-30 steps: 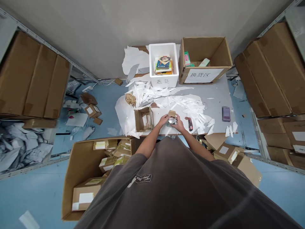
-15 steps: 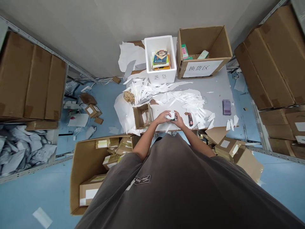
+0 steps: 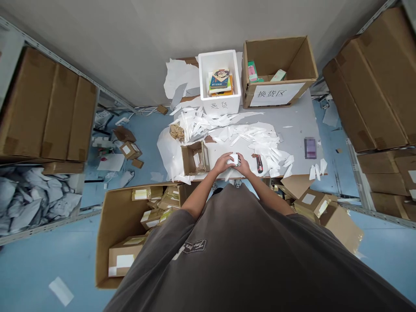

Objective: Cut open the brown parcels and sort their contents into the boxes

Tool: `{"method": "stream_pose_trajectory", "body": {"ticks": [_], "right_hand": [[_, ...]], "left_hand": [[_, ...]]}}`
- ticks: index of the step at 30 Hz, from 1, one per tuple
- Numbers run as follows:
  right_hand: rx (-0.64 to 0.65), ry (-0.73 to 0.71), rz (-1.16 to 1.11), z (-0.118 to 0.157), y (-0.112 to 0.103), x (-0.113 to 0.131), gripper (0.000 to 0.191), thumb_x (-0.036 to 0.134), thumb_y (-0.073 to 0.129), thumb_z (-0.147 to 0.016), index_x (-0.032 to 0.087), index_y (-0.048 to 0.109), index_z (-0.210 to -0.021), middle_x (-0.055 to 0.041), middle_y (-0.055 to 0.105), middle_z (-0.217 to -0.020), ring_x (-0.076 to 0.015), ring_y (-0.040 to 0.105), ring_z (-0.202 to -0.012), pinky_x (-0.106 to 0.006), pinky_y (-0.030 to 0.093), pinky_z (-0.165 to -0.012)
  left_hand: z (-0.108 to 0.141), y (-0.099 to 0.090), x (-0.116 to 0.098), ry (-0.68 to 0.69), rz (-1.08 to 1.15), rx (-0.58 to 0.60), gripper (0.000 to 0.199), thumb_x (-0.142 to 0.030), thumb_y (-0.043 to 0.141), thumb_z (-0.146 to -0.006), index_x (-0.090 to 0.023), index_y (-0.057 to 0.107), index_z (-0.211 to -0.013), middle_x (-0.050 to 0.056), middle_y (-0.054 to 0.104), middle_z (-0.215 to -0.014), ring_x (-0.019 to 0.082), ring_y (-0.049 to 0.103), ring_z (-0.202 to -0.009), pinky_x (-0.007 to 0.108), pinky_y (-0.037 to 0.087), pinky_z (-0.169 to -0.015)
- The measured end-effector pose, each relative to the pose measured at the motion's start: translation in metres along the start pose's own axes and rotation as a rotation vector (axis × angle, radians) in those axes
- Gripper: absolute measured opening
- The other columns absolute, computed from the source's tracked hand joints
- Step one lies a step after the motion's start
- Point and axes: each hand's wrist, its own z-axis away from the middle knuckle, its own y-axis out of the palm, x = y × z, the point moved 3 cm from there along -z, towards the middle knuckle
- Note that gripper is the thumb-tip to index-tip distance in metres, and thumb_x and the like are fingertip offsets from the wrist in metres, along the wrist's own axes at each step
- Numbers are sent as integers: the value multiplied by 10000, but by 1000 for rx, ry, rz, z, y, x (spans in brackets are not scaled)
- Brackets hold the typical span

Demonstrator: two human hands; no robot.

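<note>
A small white box (image 3: 233,159) is held between both hands above the table's front edge. My left hand (image 3: 223,163) has its fingers closed around the left side of the box. On the right side, my right hand (image 3: 242,164) grips the same box. Just right of my right hand lies a black and red cutter (image 3: 259,164). An open small cardboard box (image 3: 191,160) with brown paper and a white label inside stands left of my left hand. White paper strips (image 3: 260,141) are heaped behind the hands.
A white foam bin (image 3: 219,106) with books and a large cardboard box (image 3: 277,94) stand at the table's back. A purple item (image 3: 310,148) lies at the right. Below left, a big carton (image 3: 108,234) holds parcels; shelves with boxes flank both sides.
The white box has turned in my hands and now shows a squarer white face. Both hands remain on it, nearly in the same place. The view has shifted slightly.
</note>
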Motion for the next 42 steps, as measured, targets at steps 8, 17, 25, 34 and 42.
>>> {"method": "stream_pose_trajectory", "body": {"ticks": [8,17,25,34,42], "right_hand": [[38,-22,-8,0,2,-8,896,388,814,-750,253,481,-1570,-124,661,-1520,-371,661,-1379,-545,556,-1150],[97,-15,-104,-1,0,-17,899,432,819,-739,251,495,-1558,-152,584,-1588,-385,568,-1466,-559,529,-1163],[147,164,-211,-4,9,-52,931,389,822,-711,260,486,-1569,-175,530,-1640,-368,522,-1513,-554,515,-1161],[24,223,-339,-34,22,-31,892,663,887,-677,272,591,-1422,-143,713,-1413,-336,715,-1253,-529,598,-1076],[-157,121,-410,-55,-16,53,878,658,899,-656,249,622,-1382,-127,788,-1261,-361,748,-1213,-573,600,-1089]], "left_hand": [[12,6,-7,-1,-172,10,350,-522,638,-1050,-254,699,-1266,108,512,-1696,287,409,-1624,465,407,-1300],[27,10,-1,-55,164,-83,617,-547,847,-859,-253,658,-1368,164,313,-1789,365,383,-1622,513,396,-1285],[24,38,55,-402,533,-104,1032,-335,894,-693,-263,397,-1595,193,398,-1713,379,430,-1562,545,422,-1239],[-23,48,79,-368,777,-206,902,-447,921,-735,-209,490,-1491,226,542,-1597,351,541,-1468,538,451,-1205],[-46,-20,18,-145,752,-202,813,-411,864,-800,-251,467,-1492,181,603,-1506,299,616,-1362,516,503,-1151]]}}
